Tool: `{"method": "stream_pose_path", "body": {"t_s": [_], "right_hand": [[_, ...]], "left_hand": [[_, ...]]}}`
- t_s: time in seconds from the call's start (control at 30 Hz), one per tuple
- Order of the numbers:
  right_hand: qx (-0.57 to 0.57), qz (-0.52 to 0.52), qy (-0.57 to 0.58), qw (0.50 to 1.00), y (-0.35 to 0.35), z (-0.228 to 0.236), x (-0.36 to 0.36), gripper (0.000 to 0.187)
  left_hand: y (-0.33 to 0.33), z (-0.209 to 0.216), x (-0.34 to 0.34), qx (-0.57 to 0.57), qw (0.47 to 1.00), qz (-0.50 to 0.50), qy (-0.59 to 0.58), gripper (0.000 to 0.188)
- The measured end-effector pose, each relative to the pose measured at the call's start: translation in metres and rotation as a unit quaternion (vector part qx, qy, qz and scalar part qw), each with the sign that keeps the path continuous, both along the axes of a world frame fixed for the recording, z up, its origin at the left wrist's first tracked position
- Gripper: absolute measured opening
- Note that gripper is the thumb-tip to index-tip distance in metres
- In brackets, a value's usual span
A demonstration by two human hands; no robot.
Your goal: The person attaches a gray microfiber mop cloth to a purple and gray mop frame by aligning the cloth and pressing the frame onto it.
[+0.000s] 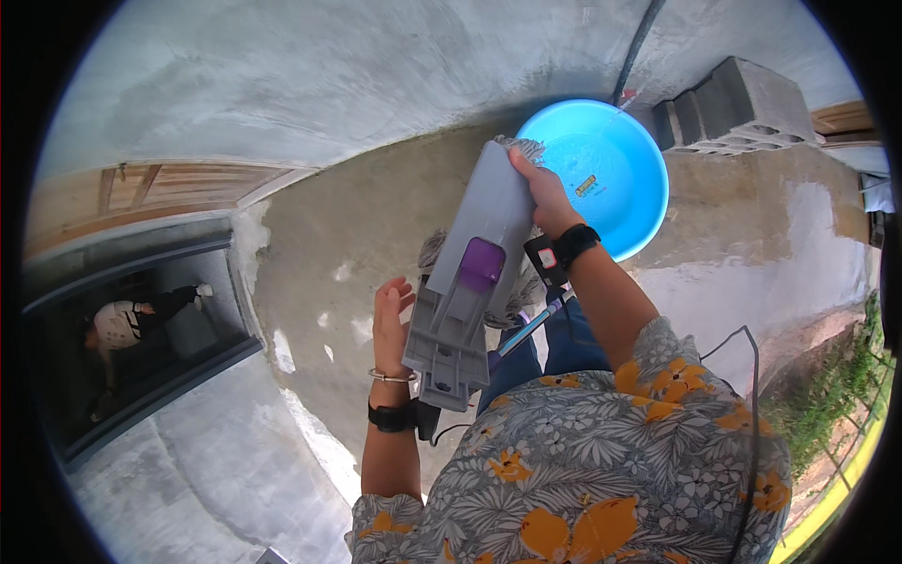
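A flat mop head [490, 202] of grey plastic with a purple tab in its middle is tilted up in front of me. Grey mop strands [523, 299] stick out behind its edges. My right hand [545, 191] grips the upper end, thumb on top of the plate. Beside the lower left edge is my left hand [388, 324], fingers stretched out; whether it touches the plastic I cannot tell. A blue and purple pole [531, 331] shows under the head, near my legs. Just beyond my right hand stands a round blue basin [634, 188], partly hidden by that hand.
Grey hollow blocks [747, 99] are stacked right of the basin against a plastered wall [329, 75]. A dark hose [639, 47] runs down that wall. At the left, a person [127, 324] shows through a dark-framed opening. Green plants [827, 404] grow at the right.
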State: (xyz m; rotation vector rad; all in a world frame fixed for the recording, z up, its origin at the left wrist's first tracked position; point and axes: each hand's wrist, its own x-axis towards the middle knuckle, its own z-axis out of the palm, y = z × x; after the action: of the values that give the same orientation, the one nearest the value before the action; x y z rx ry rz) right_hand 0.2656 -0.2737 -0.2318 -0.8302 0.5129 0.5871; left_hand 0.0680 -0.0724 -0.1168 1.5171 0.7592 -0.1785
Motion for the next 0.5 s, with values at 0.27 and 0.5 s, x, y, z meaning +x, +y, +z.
{"method": "stream_pose_path", "body": {"t_s": [0.27,0.5], "right_hand": [[0.003,0.056,0.042,0.998,0.023,0.000,-0.024,0.062],[-0.034,0.045,0.061,0.997,0.027,-0.018,-0.040,0.044]], "left_hand": [[-0.017,0.017,0.053,-0.101,0.958,-0.250,0.093,0.060],[-0.011,-0.012,0.045,-0.153,0.958,-0.220,0.103,0.051]]}}
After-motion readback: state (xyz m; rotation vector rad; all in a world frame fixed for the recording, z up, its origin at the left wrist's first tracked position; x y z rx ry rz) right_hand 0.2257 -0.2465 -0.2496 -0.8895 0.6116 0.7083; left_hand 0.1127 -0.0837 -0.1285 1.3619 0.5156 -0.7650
